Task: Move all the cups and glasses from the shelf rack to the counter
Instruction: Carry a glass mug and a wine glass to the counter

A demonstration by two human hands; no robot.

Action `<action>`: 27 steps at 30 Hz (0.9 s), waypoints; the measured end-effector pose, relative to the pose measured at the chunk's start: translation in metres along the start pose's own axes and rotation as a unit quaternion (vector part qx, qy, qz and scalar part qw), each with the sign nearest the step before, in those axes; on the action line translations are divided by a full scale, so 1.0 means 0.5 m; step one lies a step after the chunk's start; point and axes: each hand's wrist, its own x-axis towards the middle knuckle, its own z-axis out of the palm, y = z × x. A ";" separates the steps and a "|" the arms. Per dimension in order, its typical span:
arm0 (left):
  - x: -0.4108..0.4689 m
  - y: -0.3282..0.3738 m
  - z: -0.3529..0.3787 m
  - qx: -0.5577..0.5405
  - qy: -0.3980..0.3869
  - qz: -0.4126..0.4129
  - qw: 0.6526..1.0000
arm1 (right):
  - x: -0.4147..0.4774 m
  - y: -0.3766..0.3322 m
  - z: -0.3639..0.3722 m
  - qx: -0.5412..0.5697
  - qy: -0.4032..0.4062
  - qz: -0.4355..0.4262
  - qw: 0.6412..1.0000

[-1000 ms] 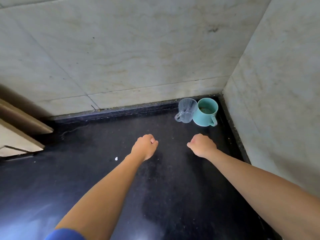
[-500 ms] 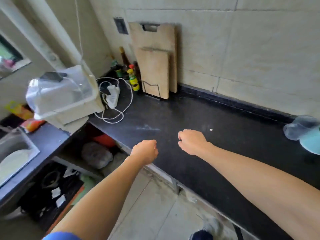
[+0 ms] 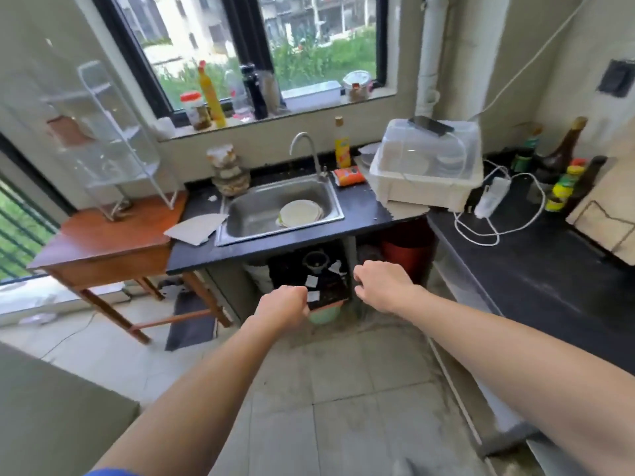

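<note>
From the head camera, the white wire shelf rack [image 3: 113, 142] stands on the brown wooden table [image 3: 99, 242], left of the steel sink [image 3: 280, 209]. It is blurry, so I cannot tell which cups are on it. The left hand [image 3: 285, 305] and right hand [image 3: 381, 286] are curled shut and hold nothing. Walk close first, then reach with open fingers, one cup each hand.

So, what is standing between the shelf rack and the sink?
In the head view, a stack of bowls stands on the counter between the shelf rack and the sink; a grey sheet lies nearer.
</note>
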 end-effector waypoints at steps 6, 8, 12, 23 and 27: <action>-0.043 -0.296 -0.022 -0.051 -0.008 -0.130 0.990 | 0.233 -0.247 0.019 -0.020 -0.019 -0.141 0.990; -0.044 -0.397 -0.037 -0.069 -0.001 -0.178 0.982 | 0.319 -0.338 0.031 -0.022 -0.013 -0.194 0.981; -0.048 -0.582 -0.082 -0.074 0.014 -0.274 0.959 | 0.475 -0.521 0.037 -0.007 -0.021 -0.272 0.962; -0.076 -0.970 -0.161 -0.104 0.068 -0.404 0.906 | 0.776 -0.932 0.039 -0.009 -0.016 -0.404 0.915; -0.041 -1.136 -0.175 -0.092 0.070 -0.402 0.908 | 0.887 -1.051 0.049 -0.009 0.000 -0.390 0.921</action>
